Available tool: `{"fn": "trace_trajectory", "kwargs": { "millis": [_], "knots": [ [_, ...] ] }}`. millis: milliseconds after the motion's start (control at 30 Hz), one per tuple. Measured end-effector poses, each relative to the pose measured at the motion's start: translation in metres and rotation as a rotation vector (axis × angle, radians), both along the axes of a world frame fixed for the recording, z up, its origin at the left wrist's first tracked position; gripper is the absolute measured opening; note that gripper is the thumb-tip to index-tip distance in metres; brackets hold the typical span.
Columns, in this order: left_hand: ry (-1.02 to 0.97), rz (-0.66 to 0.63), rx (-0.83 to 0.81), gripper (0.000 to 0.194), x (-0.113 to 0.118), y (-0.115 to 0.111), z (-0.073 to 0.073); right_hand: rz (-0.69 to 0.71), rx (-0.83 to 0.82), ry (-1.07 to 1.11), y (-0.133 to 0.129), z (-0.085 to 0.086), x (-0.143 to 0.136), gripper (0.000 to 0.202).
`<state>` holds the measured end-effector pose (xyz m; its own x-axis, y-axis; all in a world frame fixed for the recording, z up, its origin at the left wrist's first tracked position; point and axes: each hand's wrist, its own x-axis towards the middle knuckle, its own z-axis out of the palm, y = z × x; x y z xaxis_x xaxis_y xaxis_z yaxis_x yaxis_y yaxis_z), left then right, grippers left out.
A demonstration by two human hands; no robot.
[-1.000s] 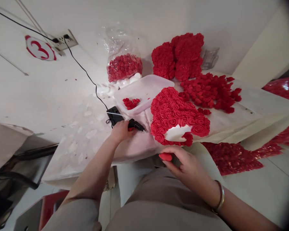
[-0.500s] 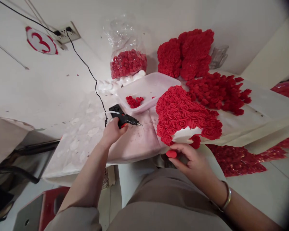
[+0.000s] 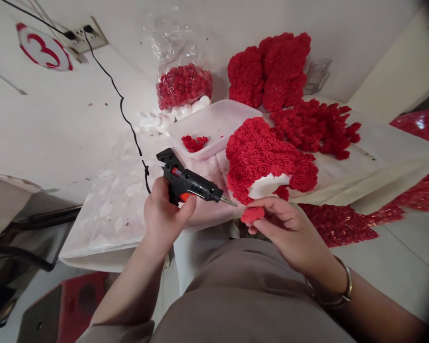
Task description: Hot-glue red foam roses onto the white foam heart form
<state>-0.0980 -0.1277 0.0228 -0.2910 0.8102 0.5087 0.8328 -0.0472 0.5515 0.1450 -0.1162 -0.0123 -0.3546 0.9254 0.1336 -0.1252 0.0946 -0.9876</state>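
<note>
A person's left hand [image 3: 162, 209] wraps a black glue gun [image 3: 200, 185], nozzle [image 3: 229, 200] near the red rose [image 3: 253, 215] pinched in the right hand [image 3: 289, 231]. Just beyond, on the table [image 3: 103, 233], a rose-covered form [image 3: 259, 157] (mostly done, I'd judge from here) has 1 bare white patch [image 3: 266, 186].

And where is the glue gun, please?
Just left of centre in the head view, the left hand holds the glue gun, nozzle near the flower in the right hand.
</note>
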Motion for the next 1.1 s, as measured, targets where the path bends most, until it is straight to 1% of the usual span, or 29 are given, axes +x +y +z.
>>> {"fn": "trace_trajectory", "kwargs": {
  "millis": [100,200,300,433,600,867,1100],
  "knots": [
    [0.055,0.002,0.049,0.029,0.008,-0.0033,0.0018,-0.013,-0.025,0.053,-0.0041,-0.0002,0.0008,0.013],
    [0.095,-0.002,0.108,0.032,0.0115,-0.0053,0.0019,-0.041,-0.015,0.092,-0.0061,0.0,-0.0002,0.018],
    [0.136,-0.003,0.16,0.032,0.0118,-0.0059,0.0007,-0.066,-0.024,0.1,-0.0063,0.0009,-0.0018,0.02],
    [0.204,-0.025,0.189,0.029,0.0088,-0.0048,-0.0007,-0.059,-0.024,0.087,-0.006,0.0028,-0.0028,0.016],
    [0.233,-0.075,0.195,0.026,0.0057,-0.0033,-0.0011,-0.049,0.002,0.067,-0.0053,0.0047,-0.0023,0.016],
    [0.179,-0.045,0.095,0.024,0.0079,-0.004,0.002,-0.059,0.021,0.043,-0.0047,0.0061,-0.0018,0.012],
    [0.214,-0.066,0.112,0.024,0.006,-0.0035,0.0016,-0.05,0.02,0.059,-0.0046,0.0046,-0.0009,0.014]
  ]
}}
